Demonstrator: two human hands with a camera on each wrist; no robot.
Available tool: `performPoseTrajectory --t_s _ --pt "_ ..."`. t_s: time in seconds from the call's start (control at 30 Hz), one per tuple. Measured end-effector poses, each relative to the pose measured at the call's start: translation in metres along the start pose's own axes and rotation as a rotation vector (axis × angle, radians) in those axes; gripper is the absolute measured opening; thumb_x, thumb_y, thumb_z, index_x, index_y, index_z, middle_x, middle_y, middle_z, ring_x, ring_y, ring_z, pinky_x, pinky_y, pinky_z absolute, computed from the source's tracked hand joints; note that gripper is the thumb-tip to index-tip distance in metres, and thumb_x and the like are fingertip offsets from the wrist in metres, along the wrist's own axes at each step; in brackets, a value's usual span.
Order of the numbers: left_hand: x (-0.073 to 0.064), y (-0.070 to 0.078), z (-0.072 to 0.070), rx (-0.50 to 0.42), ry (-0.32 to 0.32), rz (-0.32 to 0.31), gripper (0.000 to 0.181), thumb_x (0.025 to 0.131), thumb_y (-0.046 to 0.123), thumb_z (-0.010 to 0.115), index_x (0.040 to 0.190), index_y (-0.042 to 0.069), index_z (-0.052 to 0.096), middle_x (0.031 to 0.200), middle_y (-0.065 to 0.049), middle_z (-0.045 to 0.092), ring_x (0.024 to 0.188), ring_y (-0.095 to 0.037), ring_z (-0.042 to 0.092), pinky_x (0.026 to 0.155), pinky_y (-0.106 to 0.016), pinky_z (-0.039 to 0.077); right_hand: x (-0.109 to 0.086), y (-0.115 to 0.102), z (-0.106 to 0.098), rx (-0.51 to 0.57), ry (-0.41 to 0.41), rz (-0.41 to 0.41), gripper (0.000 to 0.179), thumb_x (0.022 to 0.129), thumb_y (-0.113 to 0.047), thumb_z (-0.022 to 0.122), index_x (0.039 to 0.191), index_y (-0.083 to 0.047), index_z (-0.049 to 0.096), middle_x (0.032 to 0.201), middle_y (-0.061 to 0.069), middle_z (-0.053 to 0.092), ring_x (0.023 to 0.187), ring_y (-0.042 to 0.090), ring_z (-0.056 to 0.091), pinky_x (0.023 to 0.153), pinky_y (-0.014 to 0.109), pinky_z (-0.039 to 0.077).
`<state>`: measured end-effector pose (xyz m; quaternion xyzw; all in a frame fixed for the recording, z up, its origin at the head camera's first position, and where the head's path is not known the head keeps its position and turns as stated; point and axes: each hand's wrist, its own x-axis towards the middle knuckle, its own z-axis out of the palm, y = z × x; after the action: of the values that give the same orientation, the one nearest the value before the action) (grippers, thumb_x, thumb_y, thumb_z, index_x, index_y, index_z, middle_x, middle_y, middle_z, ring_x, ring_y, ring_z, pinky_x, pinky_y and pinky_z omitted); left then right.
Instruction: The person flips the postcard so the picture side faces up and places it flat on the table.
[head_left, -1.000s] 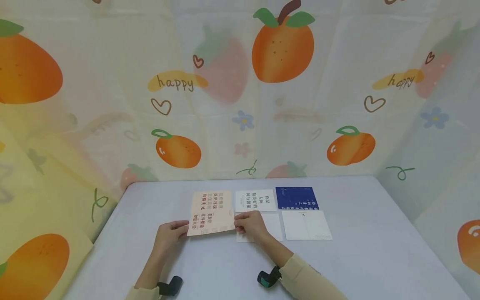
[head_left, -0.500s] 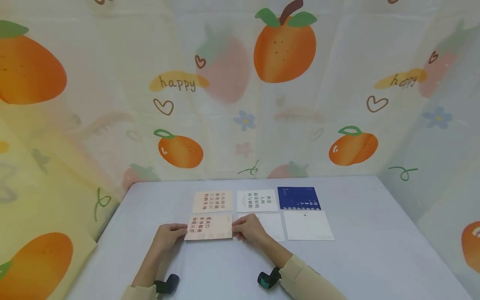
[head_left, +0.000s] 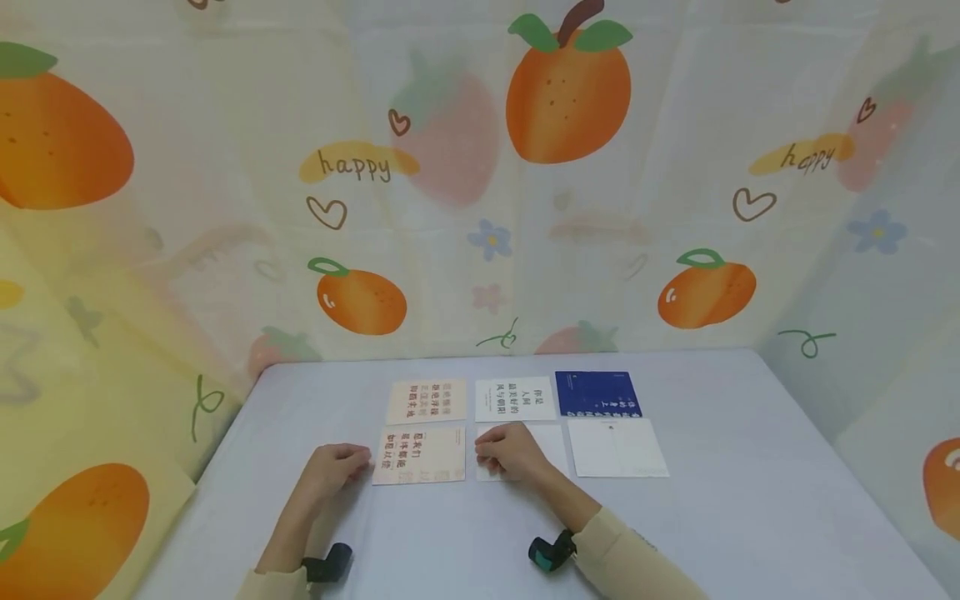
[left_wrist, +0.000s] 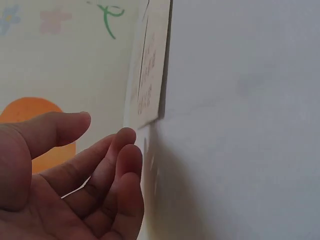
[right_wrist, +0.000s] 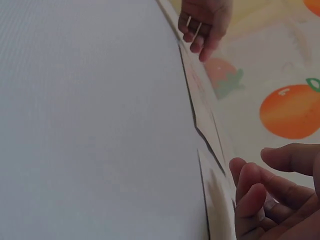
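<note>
A cream postcard with brown lettering (head_left: 420, 456) lies on the table at the front left of two rows of cards. Just off its left edge is my left hand (head_left: 335, 471), holding nothing; in the left wrist view its thumb and loosely bent fingers (left_wrist: 131, 160) stand apart beside the card's corner. My right hand (head_left: 513, 454) is over the white card (head_left: 555, 446) in the front middle, hiding much of it. In the right wrist view the right thumb and fingers (right_wrist: 250, 200) are parted, with nothing between them.
Behind lie another cream card (head_left: 426, 402), a white lettered card (head_left: 513, 398) and a dark blue card (head_left: 597, 393). A white postcard (head_left: 617, 448) is at the front right. A fruit-printed cloth (head_left: 570, 283) hangs behind the white table (head_left: 735, 500).
The cream postcard has come down toward the front and now lies flat before the other cream card. Both hands have let go of it, the right hand drawing slightly rightward.
</note>
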<state>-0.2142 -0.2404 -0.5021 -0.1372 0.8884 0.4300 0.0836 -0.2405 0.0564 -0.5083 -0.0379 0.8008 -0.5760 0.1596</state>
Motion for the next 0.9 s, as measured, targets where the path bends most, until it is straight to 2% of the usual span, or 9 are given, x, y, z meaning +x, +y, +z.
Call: performPoseTrajectory --t_s 0.2,0.37,0.43,0.63,0.9 --pt "0.003 0.014 0.014 -0.078 0.011 0.058 0.033 0.094 0.020 0.061 0.113 -0.006 0.066 0.096 -0.015 0.070 0.077 -0.017 0.062 0.064 -0.025 0.049 -0.005 -0.003 -0.020 -0.031 0.029 -0.017 0.019 0.089 -0.012 0.066 0.099 0.003 0.073 0.077 0.007 0.071 0.058 0.010 0.056 0.052 0.021 0.044" --pt "0.001 0.033 0.035 -0.091 0.052 0.114 0.025 0.093 0.014 0.061 0.106 -0.005 0.068 0.092 -0.015 0.070 0.074 -0.016 0.061 0.061 -0.023 0.048 -0.008 -0.002 -0.043 -0.067 0.064 0.012 0.019 0.090 -0.015 0.066 0.100 0.000 0.073 0.079 0.006 0.071 0.060 0.012 0.057 0.053 0.022 0.044" --pt "0.001 0.041 0.045 -0.089 0.051 0.125 0.021 0.093 0.014 0.061 0.104 -0.003 0.070 0.091 -0.013 0.070 0.074 -0.016 0.061 0.061 -0.022 0.048 -0.010 -0.001 -0.055 -0.096 0.087 0.024 0.020 0.090 -0.015 0.066 0.100 0.000 0.073 0.079 0.007 0.071 0.061 0.013 0.057 0.053 0.023 0.045" --pt "0.004 0.068 0.072 -0.072 -0.039 0.155 0.020 0.092 0.017 0.063 0.103 0.002 0.071 0.095 -0.010 0.071 0.078 -0.016 0.064 0.065 -0.026 0.051 -0.016 0.008 -0.085 -0.202 0.154 0.052 0.021 0.090 -0.017 0.065 0.100 -0.001 0.073 0.081 0.009 0.070 0.062 0.016 0.058 0.054 0.024 0.045" --pt "0.000 0.089 0.099 0.012 -0.135 0.201 0.020 0.091 0.021 0.062 0.101 0.005 0.072 0.087 -0.007 0.070 0.073 -0.016 0.061 0.061 -0.025 0.046 -0.024 0.017 -0.101 -0.297 0.185 0.091 0.024 0.090 -0.021 0.065 0.101 -0.001 0.072 0.080 0.009 0.068 0.061 0.017 0.058 0.052 0.024 0.044"
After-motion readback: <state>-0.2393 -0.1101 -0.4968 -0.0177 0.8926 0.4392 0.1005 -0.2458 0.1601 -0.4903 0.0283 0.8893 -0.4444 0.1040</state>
